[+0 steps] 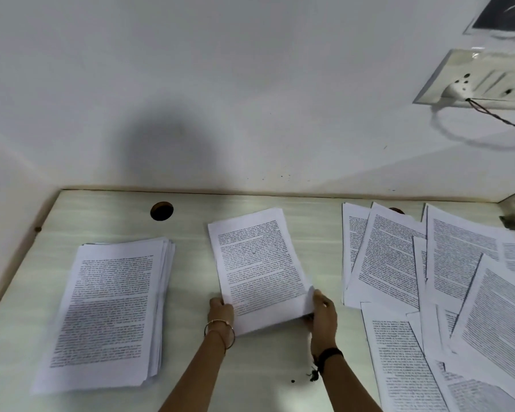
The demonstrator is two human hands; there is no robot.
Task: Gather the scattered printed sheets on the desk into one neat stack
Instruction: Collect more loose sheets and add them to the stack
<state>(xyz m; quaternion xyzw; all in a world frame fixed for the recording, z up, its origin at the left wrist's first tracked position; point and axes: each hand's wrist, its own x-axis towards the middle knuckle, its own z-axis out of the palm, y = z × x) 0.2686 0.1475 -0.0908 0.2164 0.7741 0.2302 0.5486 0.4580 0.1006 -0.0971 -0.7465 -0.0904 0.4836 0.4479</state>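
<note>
A thin bundle of printed sheets lies tilted in the middle of the desk. My left hand grips its near left corner and my right hand grips its near right corner, which curls up slightly. To the left rests a thick stack of printed sheets, its edges a little fanned. On the right, several loose printed sheets lie scattered and overlapping at different angles.
The pale desk meets a white wall at the back, with a round cable hole at the back left. A wall socket with a plugged cable is at the upper right. Small dark specks lie near my right wrist.
</note>
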